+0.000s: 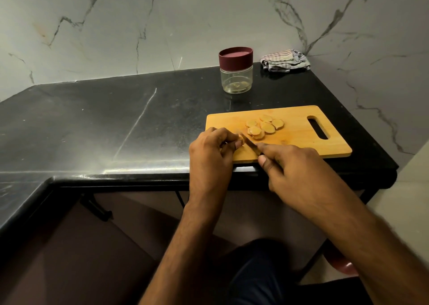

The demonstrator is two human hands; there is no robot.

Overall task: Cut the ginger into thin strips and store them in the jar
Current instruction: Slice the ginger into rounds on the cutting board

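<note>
A wooden cutting board (299, 140) lies on the black counter near its front edge. Several round ginger slices (264, 126) lie on the board's middle. My left hand (212, 151) pinches a small ginger piece (241, 139) at the board's left end; the fingers hide most of it. My right hand (285, 165) grips a knife (319, 143) by the handle, index finger along the top, the blade angled up-left beside the ginger piece. A clear jar (235, 78) with a maroon lid stands closed behind the board.
A folded checked cloth (285, 61) lies at the counter's back right corner against the marble wall. The black counter (104, 123) stretches left and wraps round toward me. Its right edge drops off just past the board.
</note>
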